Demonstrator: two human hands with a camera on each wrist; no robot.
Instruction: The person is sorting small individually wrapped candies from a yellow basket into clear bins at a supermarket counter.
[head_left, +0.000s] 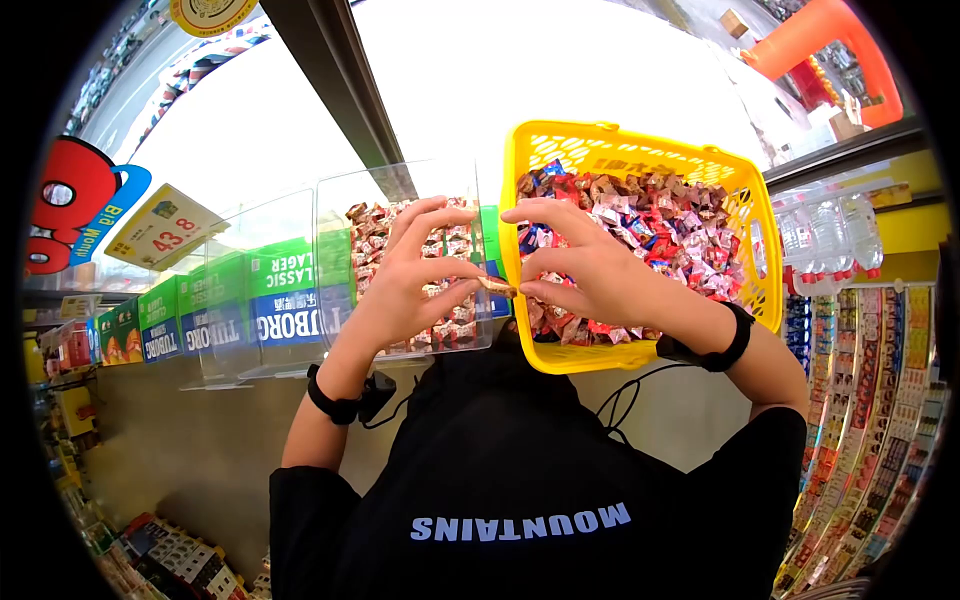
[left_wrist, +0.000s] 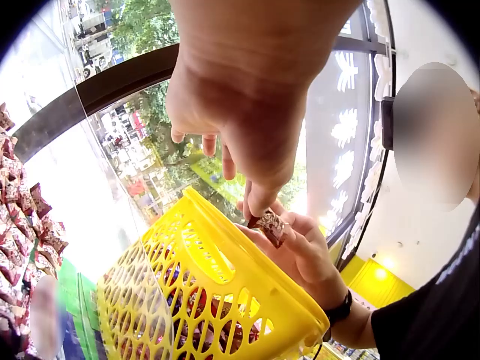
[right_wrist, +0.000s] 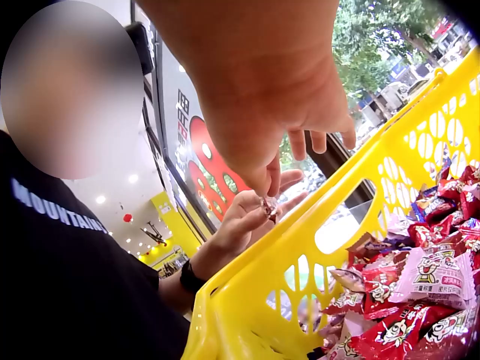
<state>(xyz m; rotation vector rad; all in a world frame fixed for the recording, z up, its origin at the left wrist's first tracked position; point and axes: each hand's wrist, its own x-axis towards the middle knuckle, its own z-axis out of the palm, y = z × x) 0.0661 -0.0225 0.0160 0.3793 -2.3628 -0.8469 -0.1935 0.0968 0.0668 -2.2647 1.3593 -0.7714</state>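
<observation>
Head view: between the clear candy bin [head_left: 455, 348] and yellow basket [head_left: 590, 358], your left hand [head_left: 405, 285] and right hand [head_left: 605, 280] meet, fingers of both pinching one wrapped candy [head_left: 496, 287]. Left wrist view: the candy is near the basket's rim. Right wrist view: you're probably adjusting or passing it; next, one hand should release while the other holds.

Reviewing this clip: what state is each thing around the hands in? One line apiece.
Left hand: pinching a wrapped candy
Right hand: apparently pinching the candy's other end
Wrapped candy: between the hands; sealed or not, unclear
Yellow basket: open-topped, well filled with loose candies
Clear plastic bin: holding many candies
Black wristbands: fastened round both wrists
</observation>
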